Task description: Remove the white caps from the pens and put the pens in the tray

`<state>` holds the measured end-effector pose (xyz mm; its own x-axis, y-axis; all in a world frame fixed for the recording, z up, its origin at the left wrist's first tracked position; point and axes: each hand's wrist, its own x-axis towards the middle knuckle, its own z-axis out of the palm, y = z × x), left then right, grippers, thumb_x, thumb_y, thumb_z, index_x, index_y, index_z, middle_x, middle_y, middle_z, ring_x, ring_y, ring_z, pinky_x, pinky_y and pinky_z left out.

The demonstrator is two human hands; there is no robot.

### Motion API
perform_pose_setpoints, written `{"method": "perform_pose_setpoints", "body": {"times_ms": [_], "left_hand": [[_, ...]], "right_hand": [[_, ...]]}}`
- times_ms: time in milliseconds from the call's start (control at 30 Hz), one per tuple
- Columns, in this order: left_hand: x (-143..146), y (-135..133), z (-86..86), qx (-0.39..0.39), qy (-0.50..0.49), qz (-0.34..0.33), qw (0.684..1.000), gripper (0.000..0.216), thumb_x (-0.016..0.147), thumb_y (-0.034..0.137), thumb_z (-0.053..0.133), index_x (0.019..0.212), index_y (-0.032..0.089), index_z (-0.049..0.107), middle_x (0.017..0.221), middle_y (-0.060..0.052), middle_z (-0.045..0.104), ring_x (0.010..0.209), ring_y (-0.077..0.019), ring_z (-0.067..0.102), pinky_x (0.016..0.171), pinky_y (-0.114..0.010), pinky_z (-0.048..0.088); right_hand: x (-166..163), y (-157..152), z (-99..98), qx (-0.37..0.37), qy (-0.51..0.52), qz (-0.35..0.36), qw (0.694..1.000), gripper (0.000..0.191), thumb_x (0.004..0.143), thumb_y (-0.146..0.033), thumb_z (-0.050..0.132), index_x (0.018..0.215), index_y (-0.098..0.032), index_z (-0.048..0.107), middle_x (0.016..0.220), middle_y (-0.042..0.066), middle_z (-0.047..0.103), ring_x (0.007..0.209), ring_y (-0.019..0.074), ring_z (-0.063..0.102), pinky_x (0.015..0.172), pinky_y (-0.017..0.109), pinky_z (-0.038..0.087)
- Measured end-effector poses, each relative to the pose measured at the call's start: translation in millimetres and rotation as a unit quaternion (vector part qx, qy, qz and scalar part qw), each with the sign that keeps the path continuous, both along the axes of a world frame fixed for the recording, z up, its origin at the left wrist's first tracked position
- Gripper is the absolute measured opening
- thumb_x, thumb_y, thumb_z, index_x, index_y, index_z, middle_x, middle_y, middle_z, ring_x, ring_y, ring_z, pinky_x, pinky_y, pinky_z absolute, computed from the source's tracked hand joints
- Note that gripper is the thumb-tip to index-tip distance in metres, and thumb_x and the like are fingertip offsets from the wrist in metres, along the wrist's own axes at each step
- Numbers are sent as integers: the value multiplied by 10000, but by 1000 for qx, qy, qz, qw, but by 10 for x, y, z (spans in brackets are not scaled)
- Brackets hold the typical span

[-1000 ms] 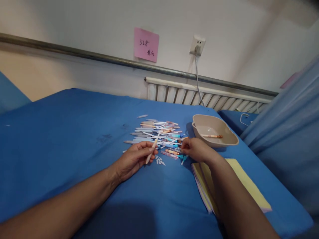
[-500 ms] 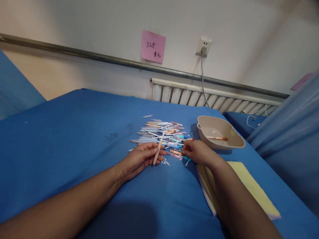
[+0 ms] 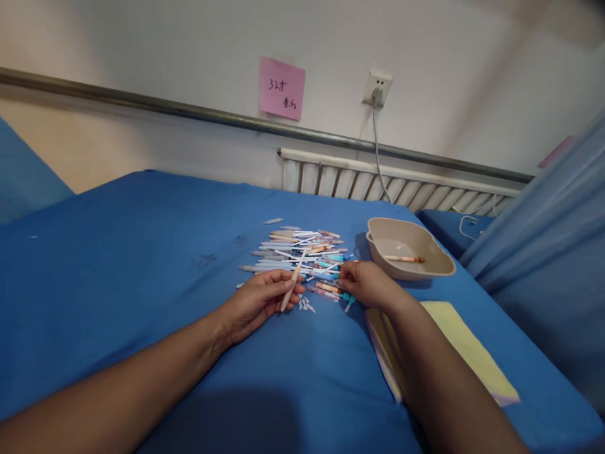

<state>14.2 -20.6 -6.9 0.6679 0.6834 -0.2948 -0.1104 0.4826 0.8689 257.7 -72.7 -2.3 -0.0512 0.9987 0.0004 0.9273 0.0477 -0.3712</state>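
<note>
Cream-coloured, slim tapered pen barrel (image 3: 290, 292) with a thin white stick projecting from its far end is tilted upward in the left hand (image 3: 265, 295), grasped between thumb and fingers at the near left edge of the heap. Just right of it on the blue cloth-covered table (image 3: 198, 221) lies a cluster of small pale cone-shaped tips (image 3: 305, 304). Beyond spread loose grey-blue barrels, white sticks and, to the right, printed coloured pen parts (image 3: 328, 288). The right hand (image 3: 366, 282) reaches in there with its fingertips drawn together; whether they pinch anything I cannot tell. Farther right stands a beige plastic basin (image 3: 397, 234) holding one brown-and-cream pen (image 3: 405, 259); nearer, a folded yellow cloth (image 3: 466, 353) lies partly under the right forearm. A loose hold could let the white stick slide out, and a brushing finger could scatter the tips. Compared with half a second earlier, everything sits slightly further left in view, while the left hand's grasp looks unchanged.
</note>
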Motion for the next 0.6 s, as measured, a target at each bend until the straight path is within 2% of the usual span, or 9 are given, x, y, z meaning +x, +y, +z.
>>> {"method": "perform_pose_setpoints", "body": {"times_ms": [267, 600], "left_hand": [[6, 3, 12, -1, 8, 7, 1000, 173, 751, 185, 693, 896, 132, 617, 816, -52, 684, 648, -108, 618, 591, -201, 486], [8, 6, -4, -2, 6, 3, 1000, 138, 783, 173, 662, 903, 128, 613, 827, -61, 673, 657, -107, 615, 598, -197, 499]], "right_hand": [[11, 25, -10, -1, -5, -13, 1000, 90, 806, -253, 553, 804, -189, 617, 695, 8, 651, 608, 117, 535, 527, 225, 269], [-157, -9, -70, -1, 21, 59, 998, 66, 799, -245, 561, 784, -196, 602, 729, -2, 650, 626, 106, 524, 548, 209, 284]]}}
